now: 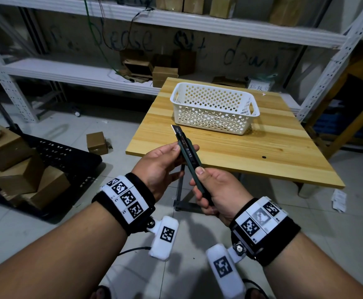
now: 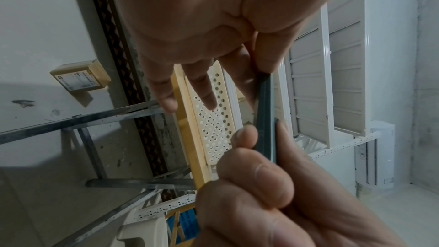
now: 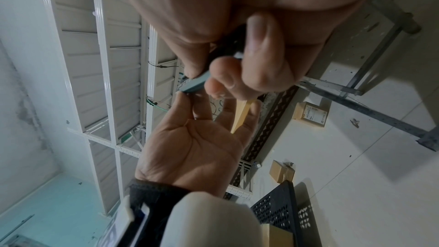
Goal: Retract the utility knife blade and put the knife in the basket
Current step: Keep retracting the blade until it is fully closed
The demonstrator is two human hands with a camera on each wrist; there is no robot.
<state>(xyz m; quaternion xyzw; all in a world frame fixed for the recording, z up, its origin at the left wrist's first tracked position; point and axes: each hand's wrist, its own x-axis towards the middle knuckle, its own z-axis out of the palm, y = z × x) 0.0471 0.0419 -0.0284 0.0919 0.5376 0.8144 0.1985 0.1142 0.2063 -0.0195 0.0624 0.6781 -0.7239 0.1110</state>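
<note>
A dark green utility knife point(image 1: 189, 160) is held in the air just in front of the wooden table's point(image 1: 262, 156) near edge. Its short blade point(image 1: 174, 128) sticks out at the far end, pointing up and left toward the basket. My left hand point(image 1: 185, 147) pinches the knife's front part between thumb and fingers. My right hand point(image 1: 198, 182) grips the rear handle, thumb point(image 1: 200, 170) lying on its top face. The white perforated basket point(image 1: 215, 108) stands on the table and holds nothing. The left wrist view shows the knife point(image 2: 265, 119) edge-on between both hands.
White metal shelving point(image 1: 176, 24) with cardboard boxes runs along the back wall. A black perforated crate point(image 1: 64, 156) and several cardboard boxes point(image 1: 20, 169) lie on the floor at left. A wooden frame point(image 1: 349, 108) stands right of the table.
</note>
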